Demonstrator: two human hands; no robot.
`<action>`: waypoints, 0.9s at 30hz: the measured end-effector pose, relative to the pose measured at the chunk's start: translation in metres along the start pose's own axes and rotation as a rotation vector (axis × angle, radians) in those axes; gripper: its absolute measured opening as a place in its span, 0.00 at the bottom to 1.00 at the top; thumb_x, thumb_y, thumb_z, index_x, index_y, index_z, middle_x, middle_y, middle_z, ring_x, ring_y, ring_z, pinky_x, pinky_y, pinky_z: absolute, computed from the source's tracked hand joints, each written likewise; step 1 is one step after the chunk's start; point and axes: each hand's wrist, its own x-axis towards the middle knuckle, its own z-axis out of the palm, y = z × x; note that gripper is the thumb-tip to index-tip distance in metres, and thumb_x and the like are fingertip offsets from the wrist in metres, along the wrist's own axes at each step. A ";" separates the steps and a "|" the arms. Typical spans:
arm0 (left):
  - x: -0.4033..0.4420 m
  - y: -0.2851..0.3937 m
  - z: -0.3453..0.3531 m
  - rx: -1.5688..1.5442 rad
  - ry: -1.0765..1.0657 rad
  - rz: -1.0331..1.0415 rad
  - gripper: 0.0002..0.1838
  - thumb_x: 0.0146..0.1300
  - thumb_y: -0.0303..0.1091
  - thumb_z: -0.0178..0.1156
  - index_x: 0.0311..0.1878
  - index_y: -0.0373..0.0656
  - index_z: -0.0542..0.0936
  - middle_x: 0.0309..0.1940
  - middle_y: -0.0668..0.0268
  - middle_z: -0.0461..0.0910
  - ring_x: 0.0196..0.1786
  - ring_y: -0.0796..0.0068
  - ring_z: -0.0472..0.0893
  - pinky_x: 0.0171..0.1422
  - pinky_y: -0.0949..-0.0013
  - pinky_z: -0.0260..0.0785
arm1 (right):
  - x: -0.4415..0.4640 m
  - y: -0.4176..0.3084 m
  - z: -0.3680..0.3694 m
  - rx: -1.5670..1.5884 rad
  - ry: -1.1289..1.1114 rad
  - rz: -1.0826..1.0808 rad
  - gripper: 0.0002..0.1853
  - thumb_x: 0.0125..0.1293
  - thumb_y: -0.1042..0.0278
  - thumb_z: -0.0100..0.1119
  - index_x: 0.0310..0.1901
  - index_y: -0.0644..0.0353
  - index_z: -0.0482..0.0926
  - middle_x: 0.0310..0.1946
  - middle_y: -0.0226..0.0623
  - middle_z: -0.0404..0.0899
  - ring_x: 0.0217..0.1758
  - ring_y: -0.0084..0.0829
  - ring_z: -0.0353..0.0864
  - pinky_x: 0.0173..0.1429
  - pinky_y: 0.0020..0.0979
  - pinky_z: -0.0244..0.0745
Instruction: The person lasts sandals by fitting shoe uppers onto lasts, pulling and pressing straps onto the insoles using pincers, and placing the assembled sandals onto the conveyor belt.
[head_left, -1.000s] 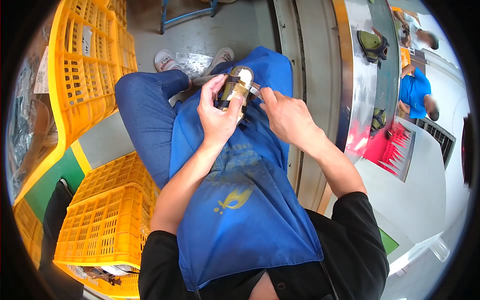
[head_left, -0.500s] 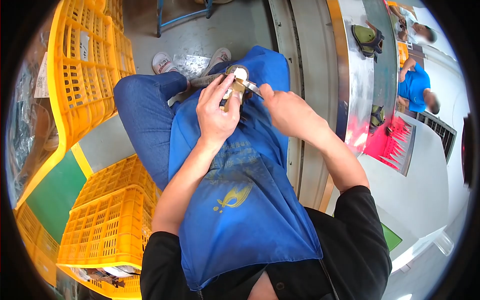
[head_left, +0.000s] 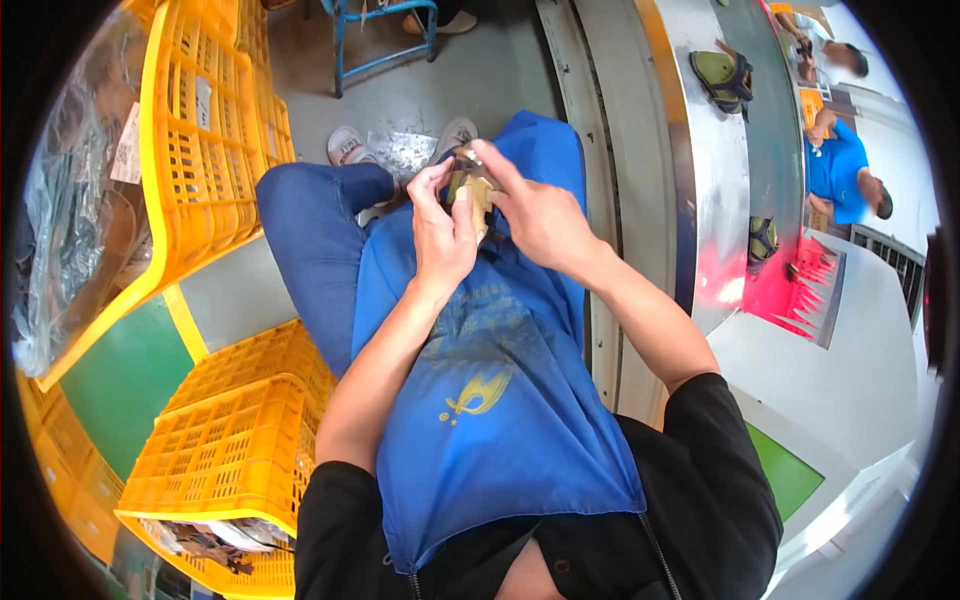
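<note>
Above my lap, a small tan and dark sandal-like shoe piece (head_left: 482, 205) is held between both hands. My left hand (head_left: 442, 235) is closed around its left side, thumb on the tan part. My right hand (head_left: 545, 215) closes on its upper right side, with the index finger reaching over the top end. Something shiny shows near that fingertip, too small to make out. Beneath the hands lies the blue apron (head_left: 480, 400) with a yellow mark. Fingers hide much of the piece.
Yellow plastic crates (head_left: 215, 450) stand at my left, one large crate (head_left: 200, 130) holding clear plastic bags (head_left: 85, 190). At right runs a green belt (head_left: 775, 130) with olive sandals (head_left: 722, 80). Two people sit beyond it. A blue stool (head_left: 385, 40) stands ahead.
My right hand has moved in to the piece's top end; the pale strip between it and the piece no longer shows. The round white patch is hidden. The view has shifted slightly.
</note>
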 end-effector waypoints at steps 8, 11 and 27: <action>0.016 0.043 0.000 0.168 -0.194 -0.427 0.56 0.60 0.31 0.75 0.86 0.57 0.52 0.62 0.49 0.70 0.56 0.62 0.78 0.60 0.61 0.77 | -0.015 0.019 -0.068 0.860 0.064 0.590 0.08 0.81 0.66 0.54 0.51 0.61 0.73 0.29 0.34 0.79 0.28 0.23 0.80 0.33 0.27 0.77; 0.023 0.030 -0.005 0.471 -0.122 -0.143 0.45 0.57 0.44 0.77 0.78 0.56 0.68 0.57 0.48 0.71 0.60 0.48 0.71 0.72 0.48 0.65 | -0.034 0.039 -0.049 0.884 -0.059 0.497 0.07 0.81 0.68 0.53 0.51 0.62 0.73 0.30 0.35 0.79 0.27 0.24 0.80 0.32 0.27 0.77; 0.041 -0.006 0.003 -0.185 -0.022 -0.116 0.19 0.69 0.25 0.64 0.56 0.38 0.67 0.55 0.45 0.83 0.56 0.64 0.84 0.63 0.63 0.75 | -0.004 0.015 -0.050 0.916 -0.457 0.530 0.16 0.83 0.66 0.49 0.62 0.68 0.69 0.38 0.40 0.83 0.35 0.28 0.88 0.26 0.27 0.83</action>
